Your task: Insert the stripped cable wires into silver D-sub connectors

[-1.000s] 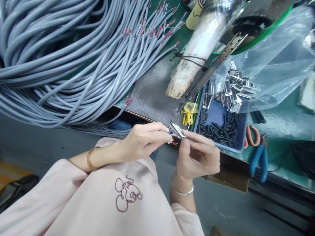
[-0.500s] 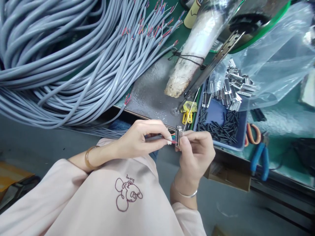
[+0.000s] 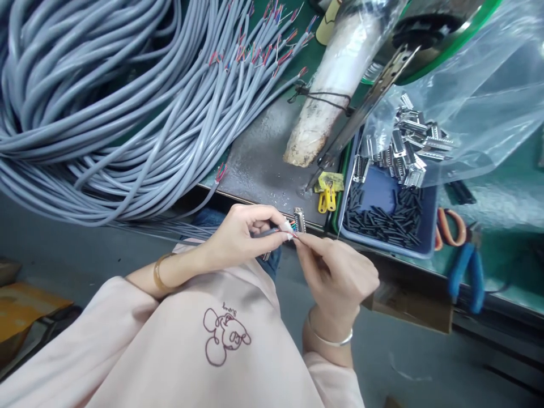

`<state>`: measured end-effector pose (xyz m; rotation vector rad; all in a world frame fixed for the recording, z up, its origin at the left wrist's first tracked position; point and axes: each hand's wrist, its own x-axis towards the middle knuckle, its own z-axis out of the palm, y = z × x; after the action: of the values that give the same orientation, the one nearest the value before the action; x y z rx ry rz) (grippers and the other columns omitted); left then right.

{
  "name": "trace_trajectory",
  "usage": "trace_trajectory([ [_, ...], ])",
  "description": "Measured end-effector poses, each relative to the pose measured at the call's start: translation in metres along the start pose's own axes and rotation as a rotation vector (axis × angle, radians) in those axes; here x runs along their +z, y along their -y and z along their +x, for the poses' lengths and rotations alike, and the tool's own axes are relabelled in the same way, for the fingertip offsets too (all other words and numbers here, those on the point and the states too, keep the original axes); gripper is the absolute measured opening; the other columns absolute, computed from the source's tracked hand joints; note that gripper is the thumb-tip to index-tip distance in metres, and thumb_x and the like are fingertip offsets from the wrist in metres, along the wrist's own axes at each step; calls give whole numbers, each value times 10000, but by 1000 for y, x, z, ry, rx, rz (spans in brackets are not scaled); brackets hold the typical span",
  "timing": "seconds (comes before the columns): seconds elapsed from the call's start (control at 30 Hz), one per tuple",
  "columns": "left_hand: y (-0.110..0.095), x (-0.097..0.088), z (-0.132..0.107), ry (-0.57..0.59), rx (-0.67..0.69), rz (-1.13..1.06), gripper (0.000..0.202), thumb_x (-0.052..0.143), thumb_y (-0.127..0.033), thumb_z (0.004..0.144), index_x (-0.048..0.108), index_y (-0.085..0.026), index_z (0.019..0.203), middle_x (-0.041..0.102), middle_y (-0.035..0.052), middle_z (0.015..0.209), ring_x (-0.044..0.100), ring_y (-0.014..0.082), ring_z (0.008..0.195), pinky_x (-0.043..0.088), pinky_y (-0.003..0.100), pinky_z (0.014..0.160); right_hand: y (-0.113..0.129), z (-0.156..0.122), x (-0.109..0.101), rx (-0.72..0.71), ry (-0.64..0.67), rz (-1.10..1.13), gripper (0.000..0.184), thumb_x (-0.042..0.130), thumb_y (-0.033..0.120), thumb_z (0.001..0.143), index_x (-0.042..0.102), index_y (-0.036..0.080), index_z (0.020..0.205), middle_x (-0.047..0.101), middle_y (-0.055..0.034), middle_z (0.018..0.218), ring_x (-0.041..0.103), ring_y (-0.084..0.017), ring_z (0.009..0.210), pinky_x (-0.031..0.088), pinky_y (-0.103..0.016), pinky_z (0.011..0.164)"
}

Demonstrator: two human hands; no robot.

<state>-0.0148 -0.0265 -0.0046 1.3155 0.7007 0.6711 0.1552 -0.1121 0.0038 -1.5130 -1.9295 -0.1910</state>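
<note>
Conn (image 3: 300, 220) nr bench edge (image 3: 255, 204)

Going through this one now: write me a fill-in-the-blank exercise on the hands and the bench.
The right hand has a ____ bangle at its wrist. The left hand holds a ____ cable. Beside the metal connectors, small ____ pieces lie in the blue tray.

Missing words: silver; grey; black.
</note>
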Motion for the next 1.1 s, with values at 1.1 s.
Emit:
trace_trajectory([
  [1.1, -1, 0, 43, -176, 23, -260, 183, 767, -198, 735, 589, -159, 747, 571, -50, 607, 451, 15, 415, 375, 126, 390, -17, 17, 43, 249, -339, 315, 186, 727, 51, 850, 644, 200, 925, 802, -40, 1086, 785, -151, 931, 652, -267, 805],
])
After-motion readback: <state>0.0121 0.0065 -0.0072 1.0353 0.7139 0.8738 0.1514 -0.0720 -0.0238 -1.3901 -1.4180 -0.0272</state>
